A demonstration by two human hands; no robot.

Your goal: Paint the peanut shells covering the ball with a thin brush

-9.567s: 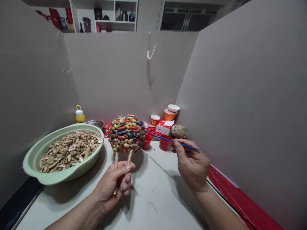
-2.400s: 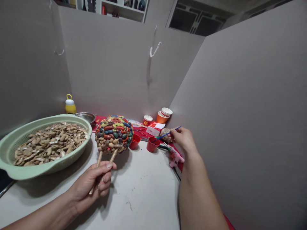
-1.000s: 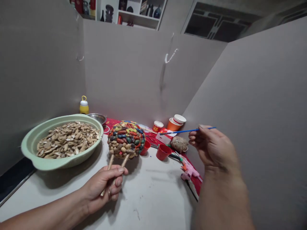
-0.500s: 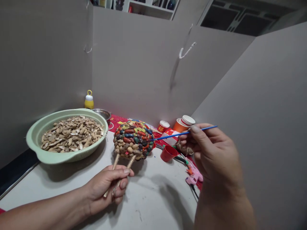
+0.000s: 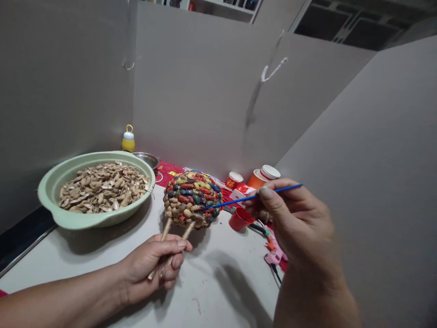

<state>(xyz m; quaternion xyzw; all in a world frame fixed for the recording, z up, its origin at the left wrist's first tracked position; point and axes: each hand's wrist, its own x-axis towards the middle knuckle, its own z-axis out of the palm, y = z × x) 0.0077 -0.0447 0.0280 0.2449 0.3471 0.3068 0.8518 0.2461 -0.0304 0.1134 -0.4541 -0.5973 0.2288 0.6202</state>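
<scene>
Sticks (image 5: 188, 230) are being gripped by the left hand (image 5: 157, 264); a brush (image 5: 232, 202), by the right hand (image 5: 297, 223); red tub lettering (image 5: 232, 183) is being blurred.

Nothing legible — the yellow marking (image 5: 231, 184) on the red tub (image 5: 235, 179) is too small.

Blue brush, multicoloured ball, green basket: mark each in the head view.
Blue brush (image 5: 238, 200): head view, on the handle.
Multicoloured ball (image 5: 186, 199): head view, on a painted piece of the near side.
Green basket (image 5: 79, 221): head view, on the near rim.
</scene>
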